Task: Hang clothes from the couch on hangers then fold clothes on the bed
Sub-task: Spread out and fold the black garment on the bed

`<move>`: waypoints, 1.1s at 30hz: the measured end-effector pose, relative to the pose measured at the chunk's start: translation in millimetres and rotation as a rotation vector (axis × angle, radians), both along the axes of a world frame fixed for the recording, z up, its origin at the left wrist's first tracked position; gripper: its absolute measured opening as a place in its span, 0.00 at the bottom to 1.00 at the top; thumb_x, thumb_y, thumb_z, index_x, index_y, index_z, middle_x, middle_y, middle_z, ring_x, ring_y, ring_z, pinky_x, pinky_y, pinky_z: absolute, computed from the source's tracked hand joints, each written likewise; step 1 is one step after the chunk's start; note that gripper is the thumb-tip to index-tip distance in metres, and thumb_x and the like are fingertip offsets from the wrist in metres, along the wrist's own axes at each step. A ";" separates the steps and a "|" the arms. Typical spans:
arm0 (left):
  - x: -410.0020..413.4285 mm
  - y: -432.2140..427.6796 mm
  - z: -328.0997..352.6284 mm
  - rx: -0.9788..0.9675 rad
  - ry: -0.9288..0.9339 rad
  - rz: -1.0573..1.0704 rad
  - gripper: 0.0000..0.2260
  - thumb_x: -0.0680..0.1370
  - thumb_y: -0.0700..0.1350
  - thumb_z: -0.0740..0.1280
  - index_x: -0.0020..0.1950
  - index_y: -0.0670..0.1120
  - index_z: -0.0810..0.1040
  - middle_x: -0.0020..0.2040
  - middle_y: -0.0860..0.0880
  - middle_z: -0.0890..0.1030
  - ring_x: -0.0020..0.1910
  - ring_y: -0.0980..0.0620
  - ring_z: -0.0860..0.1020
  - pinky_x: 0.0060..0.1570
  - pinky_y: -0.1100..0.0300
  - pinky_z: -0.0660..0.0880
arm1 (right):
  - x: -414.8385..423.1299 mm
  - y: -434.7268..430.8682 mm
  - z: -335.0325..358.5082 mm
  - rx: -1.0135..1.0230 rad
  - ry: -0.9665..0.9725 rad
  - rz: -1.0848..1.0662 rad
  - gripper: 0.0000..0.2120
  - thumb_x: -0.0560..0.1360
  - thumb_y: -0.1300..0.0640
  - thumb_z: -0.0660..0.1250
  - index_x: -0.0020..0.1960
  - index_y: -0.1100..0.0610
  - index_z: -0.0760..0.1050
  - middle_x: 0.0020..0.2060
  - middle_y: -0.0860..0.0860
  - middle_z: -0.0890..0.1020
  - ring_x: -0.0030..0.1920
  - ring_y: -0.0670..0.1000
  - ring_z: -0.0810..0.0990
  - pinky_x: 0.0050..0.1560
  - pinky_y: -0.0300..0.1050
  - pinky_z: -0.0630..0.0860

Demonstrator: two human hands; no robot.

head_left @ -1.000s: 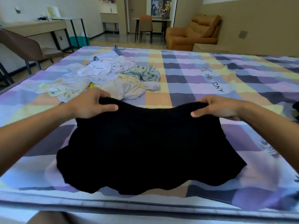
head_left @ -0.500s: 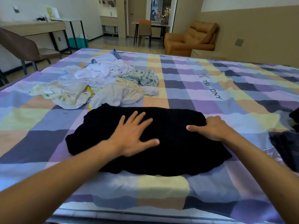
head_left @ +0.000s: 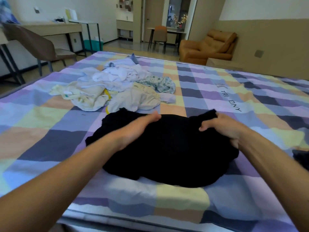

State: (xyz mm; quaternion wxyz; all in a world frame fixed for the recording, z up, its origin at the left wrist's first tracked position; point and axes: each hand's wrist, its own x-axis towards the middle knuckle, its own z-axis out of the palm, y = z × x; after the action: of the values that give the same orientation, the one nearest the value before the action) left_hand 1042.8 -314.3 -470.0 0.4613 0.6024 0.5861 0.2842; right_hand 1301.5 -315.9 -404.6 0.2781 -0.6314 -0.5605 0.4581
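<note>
Head view, starting from your left: the heap of pale clothes (head_left: 120, 87) lies unfolded on the far left part of the bed (head_left: 50, 131), just beyond the piece you are working on and barely apart from its far edge. Leave it for later.

Next comes your left grip (head_left: 140, 128). It rests on the black garment (head_left: 167, 156) with fingers straight and held together, pointing away from you. It pinches nothing. It lies a little left of the cloth's middle, so it looks set to serve as the line for a fold.

The black garment lies on the near half of the bed, right in front of you. Its long axis runs left to right across the bed, with both arms reaching over it.

Your right grip (head_left: 222, 129) is curled and pinching the garment's far right corner, which stands raised off the bed. This is the grip that has the cloth, and the loose mass lies to its left and toward you. The fold would therefore travel leftward, over the flat left grip. Keep the left grip pressed down so the layer under it does not drag.

At the far right edge of the bed lies another dark cloth (head_left: 301, 158), apart from the one in work.
</note>
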 end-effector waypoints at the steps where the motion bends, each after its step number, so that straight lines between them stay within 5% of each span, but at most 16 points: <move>1: -14.1 1.2 8.5 -0.067 -0.210 0.049 0.28 0.83 0.64 0.53 0.73 0.47 0.73 0.72 0.48 0.75 0.71 0.49 0.72 0.68 0.56 0.65 | -15.4 -2.7 16.0 0.033 -0.014 0.029 0.13 0.72 0.68 0.71 0.54 0.59 0.76 0.44 0.62 0.82 0.41 0.60 0.83 0.45 0.53 0.80; 5: -63.3 -8.6 41.9 -0.163 -0.707 0.238 0.35 0.79 0.71 0.52 0.70 0.45 0.75 0.61 0.42 0.83 0.58 0.41 0.82 0.62 0.44 0.73 | -86.1 -14.7 63.8 0.105 0.148 0.322 0.18 0.74 0.63 0.73 0.61 0.54 0.74 0.51 0.59 0.84 0.46 0.55 0.85 0.47 0.49 0.82; 9: -79.2 -24.5 47.1 -0.148 -0.813 0.326 0.31 0.79 0.68 0.58 0.62 0.44 0.83 0.62 0.40 0.83 0.55 0.44 0.84 0.54 0.52 0.80 | -125.2 -22.5 64.2 0.054 0.275 0.540 0.32 0.76 0.55 0.73 0.75 0.46 0.63 0.59 0.51 0.81 0.56 0.52 0.85 0.62 0.51 0.80; 12: -84.1 -32.3 35.4 -0.212 -0.578 0.385 0.24 0.78 0.64 0.65 0.56 0.45 0.86 0.53 0.43 0.86 0.44 0.47 0.86 0.41 0.57 0.80 | -127.5 -17.1 29.1 0.168 0.062 0.452 0.26 0.78 0.54 0.72 0.73 0.47 0.67 0.59 0.49 0.81 0.56 0.48 0.83 0.59 0.44 0.79; 14: -89.3 -27.6 23.6 -0.182 -0.366 0.376 0.24 0.73 0.57 0.76 0.64 0.45 0.81 0.53 0.44 0.86 0.48 0.45 0.86 0.48 0.54 0.81 | -122.7 -11.5 -2.7 0.226 -0.113 0.390 0.23 0.78 0.55 0.71 0.71 0.50 0.69 0.62 0.50 0.77 0.57 0.48 0.80 0.53 0.40 0.76; 16: -91.3 -20.0 16.0 -0.112 -0.140 0.410 0.37 0.64 0.53 0.83 0.70 0.45 0.75 0.58 0.45 0.84 0.53 0.44 0.84 0.56 0.49 0.80 | -113.8 -6.9 -33.3 0.280 -0.285 0.408 0.23 0.78 0.55 0.71 0.71 0.51 0.70 0.66 0.52 0.74 0.63 0.50 0.76 0.56 0.40 0.70; 20: -94.0 -6.5 11.5 0.087 0.088 0.451 0.19 0.75 0.42 0.74 0.65 0.43 0.74 0.59 0.46 0.81 0.54 0.45 0.81 0.56 0.52 0.78 | -107.2 -9.1 -55.0 0.341 -0.418 0.480 0.22 0.78 0.51 0.71 0.71 0.49 0.72 0.68 0.48 0.66 0.64 0.48 0.71 0.59 0.36 0.65; 24: -111.9 -11.8 9.4 0.176 0.641 0.552 0.19 0.78 0.57 0.66 0.62 0.46 0.73 0.55 0.43 0.80 0.53 0.38 0.78 0.50 0.48 0.75 | -112.8 -9.8 -58.0 0.372 -0.408 0.404 0.26 0.78 0.48 0.71 0.74 0.45 0.69 0.70 0.51 0.63 0.64 0.51 0.72 0.63 0.40 0.68; 26: -118.8 -16.7 7.4 0.056 0.608 0.510 0.30 0.75 0.68 0.63 0.56 0.41 0.78 0.52 0.38 0.82 0.51 0.37 0.79 0.50 0.48 0.75 | -115.8 -9.3 -62.5 0.347 -0.390 0.358 0.27 0.77 0.47 0.71 0.74 0.44 0.68 0.69 0.53 0.64 0.62 0.52 0.74 0.62 0.40 0.69; 28: -117.9 -26.8 10.2 -0.001 0.365 0.461 0.36 0.70 0.74 0.66 0.48 0.40 0.82 0.46 0.40 0.84 0.46 0.41 0.82 0.47 0.50 0.76 | -117.8 -7.3 -65.6 0.315 -0.328 0.286 0.27 0.74 0.47 0.74 0.72 0.44 0.71 0.65 0.53 0.69 0.57 0.51 0.76 0.59 0.42 0.72; 33: -113.0 -34.3 20.0 -0.111 0.136 0.420 0.14 0.72 0.52 0.79 0.46 0.45 0.81 0.44 0.47 0.84 0.39 0.52 0.82 0.38 0.60 0.76 | -118.5 -1.5 -61.4 0.114 0.020 0.210 0.30 0.69 0.59 0.79 0.69 0.46 0.76 0.59 0.49 0.79 0.58 0.54 0.82 0.64 0.54 0.78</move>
State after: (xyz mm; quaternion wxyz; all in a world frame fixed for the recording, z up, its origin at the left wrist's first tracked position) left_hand 929.8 -348.6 -449.9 0.3838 0.4588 0.7431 0.3000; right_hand 1182.9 -317.4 -466.0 0.2697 -0.5478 -0.6457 0.4585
